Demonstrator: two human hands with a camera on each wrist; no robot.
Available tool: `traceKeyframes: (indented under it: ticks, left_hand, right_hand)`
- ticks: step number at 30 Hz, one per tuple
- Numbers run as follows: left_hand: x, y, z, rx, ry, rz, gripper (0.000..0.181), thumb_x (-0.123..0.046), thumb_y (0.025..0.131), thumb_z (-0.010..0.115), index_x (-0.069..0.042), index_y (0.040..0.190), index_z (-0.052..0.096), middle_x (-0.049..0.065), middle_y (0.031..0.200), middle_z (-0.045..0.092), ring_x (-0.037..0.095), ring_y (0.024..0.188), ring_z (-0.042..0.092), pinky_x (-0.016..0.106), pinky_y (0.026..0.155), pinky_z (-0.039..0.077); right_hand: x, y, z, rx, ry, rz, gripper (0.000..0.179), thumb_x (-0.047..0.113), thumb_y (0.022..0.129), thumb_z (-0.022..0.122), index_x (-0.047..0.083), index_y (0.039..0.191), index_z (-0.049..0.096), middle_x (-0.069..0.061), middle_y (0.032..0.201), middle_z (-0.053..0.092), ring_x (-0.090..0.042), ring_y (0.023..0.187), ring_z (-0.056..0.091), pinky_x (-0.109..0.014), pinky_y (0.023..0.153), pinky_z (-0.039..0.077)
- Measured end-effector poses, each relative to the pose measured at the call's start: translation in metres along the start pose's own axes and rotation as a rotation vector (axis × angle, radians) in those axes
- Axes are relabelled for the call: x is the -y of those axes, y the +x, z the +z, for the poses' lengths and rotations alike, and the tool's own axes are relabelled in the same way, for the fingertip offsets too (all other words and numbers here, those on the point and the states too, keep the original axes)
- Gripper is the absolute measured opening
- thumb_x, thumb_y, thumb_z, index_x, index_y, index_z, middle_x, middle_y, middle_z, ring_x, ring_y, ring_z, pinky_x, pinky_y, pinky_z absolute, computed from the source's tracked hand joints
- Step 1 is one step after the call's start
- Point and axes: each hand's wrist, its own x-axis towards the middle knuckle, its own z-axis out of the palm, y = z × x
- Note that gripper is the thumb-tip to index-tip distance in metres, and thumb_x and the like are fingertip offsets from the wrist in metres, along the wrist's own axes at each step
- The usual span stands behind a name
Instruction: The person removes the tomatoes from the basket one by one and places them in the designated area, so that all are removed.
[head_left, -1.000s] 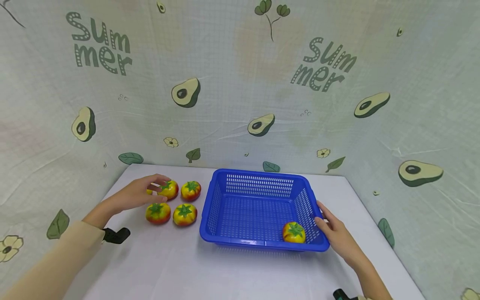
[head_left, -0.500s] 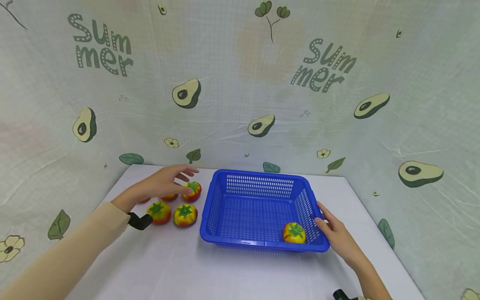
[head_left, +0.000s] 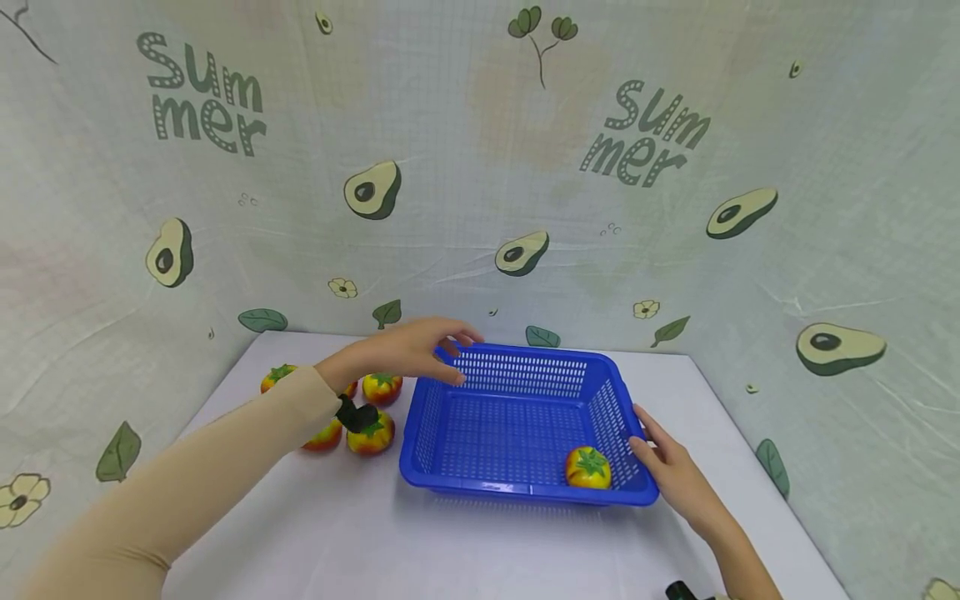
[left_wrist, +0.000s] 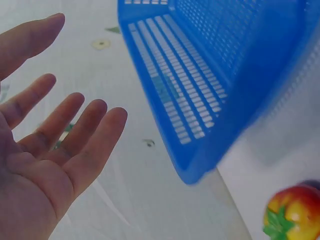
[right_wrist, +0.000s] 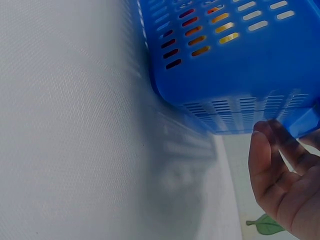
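My left hand point(head_left: 412, 346) is over the far left corner of the blue plastic basket point(head_left: 487, 486), its fingers spread. In the left wrist view its palm point(left_wrist: 35, 195) holds nothing. At the basket's right side my right hand point(head_left: 675, 471) grips the rim, thumb over the top edge and fingers against the outer wall. One red-and-yellow, tomato-like fruit point(head_left: 588, 468) with a green leafy top lies in the basket's near right corner. Several matching fruits, such as this one point(head_left: 370, 435), sit on the table left of the basket, partly hidden by my left forearm.
The white table point(head_left: 360, 533) carries the basket and fruits. A patterned cloth point(head_left: 450, 208) with avocados and lettering hangs behind it and along both sides. Black devices are strapped at my wrists, one seen on the left wrist point(head_left: 356, 415).
My left hand has moved right, from above the loose fruits to over the basket's far left corner, empty. My right hand and the basket have stayed in place.
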Motion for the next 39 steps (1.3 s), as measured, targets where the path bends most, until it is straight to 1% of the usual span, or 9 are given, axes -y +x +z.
traceKeyframes:
  ticks: [5, 9, 14, 19, 22, 25, 28, 34, 39]
  left_hand:
    - [-0.018, 0.028, 0.007, 0.046, 0.056, 0.055, 0.065, -0.034, 0.094, 0.082, -0.021, 0.152, 0.056, 0.007, 0.150, 0.061, 0.026, 0.131, 0.063, 0.050, 0.105, 0.056]
    - [-0.030, 0.048, 0.013, 0.087, 0.068, 0.106, 0.066, -0.032, 0.095, 0.082, -0.019, 0.153, 0.054, 0.007, 0.150, 0.061, 0.025, 0.132, 0.063, 0.048, 0.108, 0.054]
    - [-0.042, 0.071, 0.026, 0.141, 0.049, 0.160, 0.067, -0.029, 0.095, 0.082, -0.016, 0.154, 0.053, 0.007, 0.151, 0.060, 0.026, 0.133, 0.062, 0.043, 0.109, 0.054]
    - [-0.047, 0.091, 0.043, 0.186, 0.001, 0.190, 0.066, -0.023, 0.095, 0.083, -0.017, 0.153, 0.053, 0.007, 0.152, 0.059, 0.029, 0.135, 0.061, 0.040, 0.109, 0.054]
    - [-0.048, 0.101, 0.054, 0.219, -0.008, 0.193, 0.067, -0.024, 0.095, 0.083, -0.017, 0.154, 0.053, 0.007, 0.152, 0.058, 0.028, 0.136, 0.060, 0.037, 0.106, 0.055]
    - [-0.047, 0.109, 0.066, 0.256, -0.009, 0.187, 0.069, -0.027, 0.094, 0.083, -0.019, 0.155, 0.052, 0.006, 0.153, 0.058, 0.028, 0.138, 0.059, 0.032, 0.103, 0.056]
    - [-0.046, 0.117, 0.077, 0.291, -0.028, 0.186, 0.068, -0.026, 0.094, 0.083, -0.021, 0.155, 0.052, 0.007, 0.153, 0.057, 0.028, 0.139, 0.058, 0.029, 0.103, 0.056]
    - [-0.046, 0.127, 0.096, 0.345, -0.045, 0.179, 0.063, -0.022, 0.094, 0.084, -0.023, 0.150, 0.055, 0.007, 0.152, 0.058, 0.027, 0.136, 0.060, 0.028, 0.101, 0.056]
    - [-0.047, 0.135, 0.112, 0.395, -0.046, 0.167, 0.064, -0.020, 0.093, 0.085, -0.025, 0.150, 0.055, 0.008, 0.153, 0.058, 0.031, 0.137, 0.061, 0.028, 0.097, 0.059]
  right_hand:
    - [0.000, -0.001, 0.000, -0.008, -0.009, -0.005, 0.073, 0.042, 0.113, 0.050, 0.017, 0.172, 0.016, -0.026, 0.152, 0.047, -0.032, 0.122, 0.063, -0.047, 0.099, 0.061]
    - [0.000, -0.001, 0.000, -0.013, -0.014, -0.014, 0.072, 0.042, 0.113, 0.050, 0.017, 0.172, 0.016, -0.025, 0.152, 0.048, -0.032, 0.121, 0.063, -0.045, 0.098, 0.061]
    - [-0.001, -0.001, 0.000, -0.012, -0.010, -0.020, 0.071, 0.041, 0.113, 0.050, 0.017, 0.172, 0.017, -0.024, 0.150, 0.049, -0.030, 0.119, 0.063, -0.043, 0.096, 0.062]
    - [-0.001, -0.001, -0.001, -0.014, -0.009, -0.026, 0.071, 0.040, 0.113, 0.050, 0.017, 0.172, 0.017, -0.023, 0.149, 0.050, -0.029, 0.118, 0.064, -0.041, 0.095, 0.062]
    - [-0.002, -0.001, 0.000, -0.013, -0.004, -0.022, 0.071, 0.040, 0.113, 0.050, 0.017, 0.172, 0.017, -0.023, 0.149, 0.050, -0.029, 0.117, 0.063, -0.041, 0.095, 0.062]
    - [-0.002, -0.001, 0.000, -0.010, 0.002, -0.015, 0.071, 0.039, 0.113, 0.050, 0.017, 0.172, 0.017, -0.023, 0.150, 0.049, -0.029, 0.118, 0.063, -0.041, 0.095, 0.062]
    - [-0.002, -0.001, -0.001, -0.009, 0.004, -0.011, 0.071, 0.039, 0.113, 0.050, 0.018, 0.172, 0.016, -0.024, 0.151, 0.049, -0.030, 0.119, 0.063, -0.042, 0.096, 0.062]
    - [-0.001, -0.001, -0.002, -0.007, 0.013, -0.018, 0.071, 0.040, 0.113, 0.050, 0.018, 0.172, 0.017, -0.024, 0.150, 0.049, -0.031, 0.119, 0.063, -0.042, 0.096, 0.062]
    - [0.000, -0.001, -0.002, -0.006, 0.014, -0.015, 0.070, 0.040, 0.113, 0.050, 0.018, 0.172, 0.018, -0.023, 0.150, 0.050, -0.032, 0.120, 0.063, -0.043, 0.097, 0.062]
